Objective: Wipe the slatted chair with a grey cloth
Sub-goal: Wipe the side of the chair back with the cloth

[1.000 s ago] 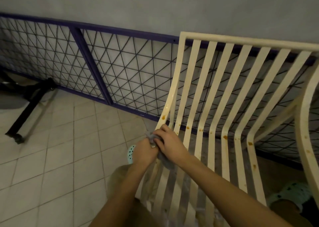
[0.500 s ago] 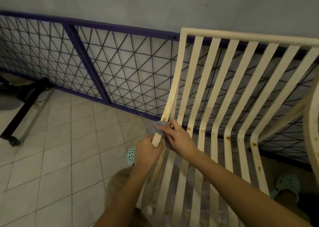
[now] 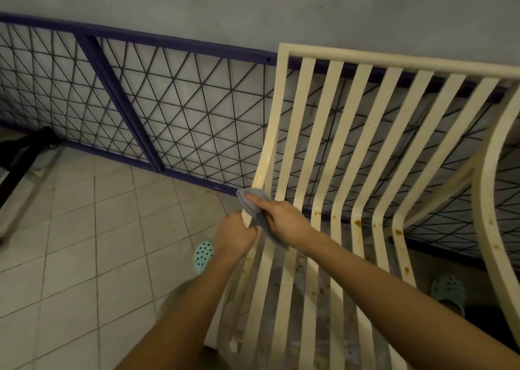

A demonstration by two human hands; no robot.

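Note:
The cream slatted chair (image 3: pixel 334 133) fills the right half of the view, its backrest leaning toward the wall. Brown stains dot the slats near the bend. My right hand (image 3: pixel 281 220) grips the grey cloth (image 3: pixel 254 205), wrapped around the leftmost slat just above the bend. My left hand (image 3: pixel 235 236) grips the same slat directly below the cloth. A wet sheen shows on that slat above the cloth.
A purple-framed wire mesh panel (image 3: pixel 157 111) leans against the grey wall behind the chair. Pale floor tiles (image 3: pixel 84 243) spread to the left. A black stand (image 3: pixel 25 156) sits at far left. My teal clogs (image 3: pixel 203 255) show beside and under the chair.
My right hand has slid the cloth upward along the leftmost slat. My left hand has stayed gripping the slat below it. The camera has tilted slightly.

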